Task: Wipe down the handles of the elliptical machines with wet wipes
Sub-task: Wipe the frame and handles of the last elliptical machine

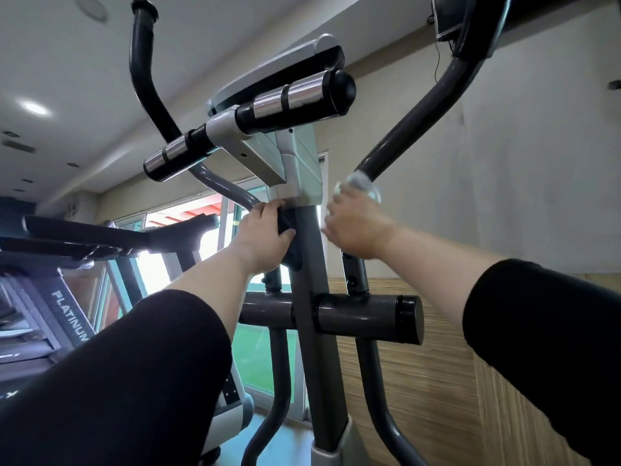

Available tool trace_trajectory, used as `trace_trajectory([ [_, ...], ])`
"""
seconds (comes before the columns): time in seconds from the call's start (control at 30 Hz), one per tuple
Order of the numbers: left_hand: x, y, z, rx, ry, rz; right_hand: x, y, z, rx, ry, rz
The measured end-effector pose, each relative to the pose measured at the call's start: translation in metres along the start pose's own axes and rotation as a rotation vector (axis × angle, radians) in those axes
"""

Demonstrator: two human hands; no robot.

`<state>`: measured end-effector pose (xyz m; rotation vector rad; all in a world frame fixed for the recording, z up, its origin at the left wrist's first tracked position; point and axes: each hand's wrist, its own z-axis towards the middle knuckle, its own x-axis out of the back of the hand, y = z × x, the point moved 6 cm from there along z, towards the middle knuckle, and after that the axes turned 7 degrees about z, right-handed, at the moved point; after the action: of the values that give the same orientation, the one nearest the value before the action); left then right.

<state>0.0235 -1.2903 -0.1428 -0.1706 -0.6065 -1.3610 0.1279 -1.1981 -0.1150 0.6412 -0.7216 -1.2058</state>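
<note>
A dark treadmill (pixel 72 250) marked "PLATINUM" stands off to the left, before a bright window (pixel 188 230). A round ceiling light (pixel 35 108) glows above it. Wood-grain panelling (pixel 420 381) covers the lower wall on the right.

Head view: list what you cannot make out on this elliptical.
- Wet wipe: motion-blurred at the right hand, so its shape and grip are unclear.
- Right swing handle: its top grip runs off the upper edge.
- Black part on the centre post: mostly covered by the left hand.
- Console: seen from below, display side hidden.
</note>
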Motion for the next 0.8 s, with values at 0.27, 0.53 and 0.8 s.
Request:
trace_trajectory([
  [0.27,-0.001,-0.003,0.001,-0.009,0.018,-0.011,-0.011,-0.009,-0.011,0.203,-0.023,-0.046],
  [0.53,-0.003,-0.003,0.001,0.004,0.017,-0.032,0.024,0.058,0.003,-0.327,0.017,-0.068],
  [0.8,-0.002,-0.002,0.0,0.005,0.014,-0.019,-0.002,-0.016,0.01,0.004,-0.289,-0.017],
])
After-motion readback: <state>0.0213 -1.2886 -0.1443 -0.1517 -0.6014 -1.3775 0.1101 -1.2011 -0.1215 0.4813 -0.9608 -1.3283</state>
